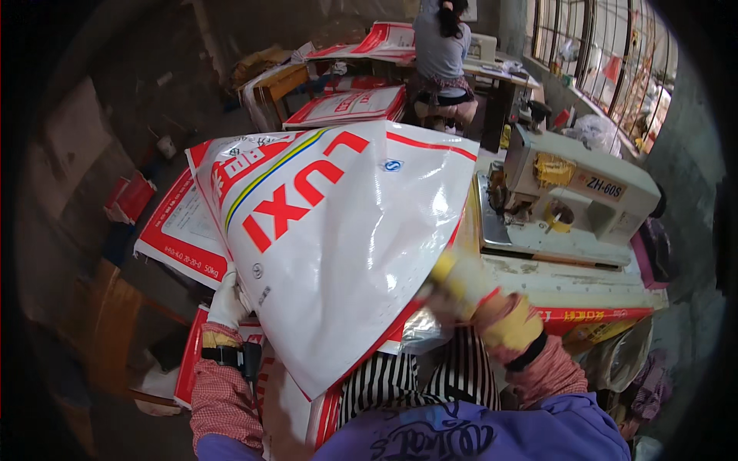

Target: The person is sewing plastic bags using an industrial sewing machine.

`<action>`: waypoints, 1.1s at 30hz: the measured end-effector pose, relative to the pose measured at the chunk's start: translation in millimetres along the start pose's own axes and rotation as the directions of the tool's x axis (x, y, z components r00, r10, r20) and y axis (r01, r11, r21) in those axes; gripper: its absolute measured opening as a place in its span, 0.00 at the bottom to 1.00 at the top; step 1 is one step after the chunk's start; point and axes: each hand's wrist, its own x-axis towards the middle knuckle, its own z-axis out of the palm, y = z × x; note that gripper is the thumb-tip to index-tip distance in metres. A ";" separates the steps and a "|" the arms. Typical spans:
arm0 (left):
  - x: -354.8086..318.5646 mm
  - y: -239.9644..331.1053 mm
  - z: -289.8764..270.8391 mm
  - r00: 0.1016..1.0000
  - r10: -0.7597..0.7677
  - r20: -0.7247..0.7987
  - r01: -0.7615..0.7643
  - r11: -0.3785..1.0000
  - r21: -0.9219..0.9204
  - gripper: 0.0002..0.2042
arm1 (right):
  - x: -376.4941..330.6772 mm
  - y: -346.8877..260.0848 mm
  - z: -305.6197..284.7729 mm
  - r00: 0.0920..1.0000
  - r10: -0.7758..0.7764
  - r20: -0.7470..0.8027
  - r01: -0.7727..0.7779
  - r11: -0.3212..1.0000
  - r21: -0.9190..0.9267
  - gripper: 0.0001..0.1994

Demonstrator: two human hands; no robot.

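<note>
A large white plastic sack [338, 223] with red print and a blue-yellow stripe is raised in front of me, its bottom corner hanging over my lap. My left hand [229, 301], in a white glove, is closed on the sack's left edge, with some fingers hidden by it. Close to the lower right edge of the sack, my right hand [465, 288] wears a yellowish glove and is smeared by motion, so its grip does not show. Right of the sack stands a cream sewing machine [584, 196] on its worktable [538, 280].
More printed sacks [181, 230] lie to the left, and a flat stack of sacks [350, 106] is farther ahead. A person [442, 54] sits at another machine at the back. A barred window [607, 61] is at right. Clear plastic film [421, 332] lies by my knees.
</note>
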 end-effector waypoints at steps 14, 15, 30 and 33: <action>6.5 -2.6 18.1 0.977 -0.055 -0.208 0.029 0.992 -0.127 0.17 | 176.3 42.0 -130.2 0.794 0.391 -0.465 0.086 0.686 0.723 0.19; 7.2 0.3 31.3 0.992 -0.011 -0.125 -0.015 0.980 -0.200 0.17 | 184.4 15.2 -137.2 0.826 0.243 -0.509 0.143 0.783 0.605 0.19; 90.7 22.4 -99.9 0.858 0.377 -0.348 0.341 0.089 0.936 0.19 | 63.0 -38.8 -145.7 0.565 0.366 -0.740 -0.745 0.611 -0.266 0.29; 51.1 18.8 -127.1 0.886 0.346 -0.308 0.395 -0.217 0.893 0.12 | 32.3 22.6 -108.1 0.427 0.581 -0.693 -0.799 0.601 0.011 0.34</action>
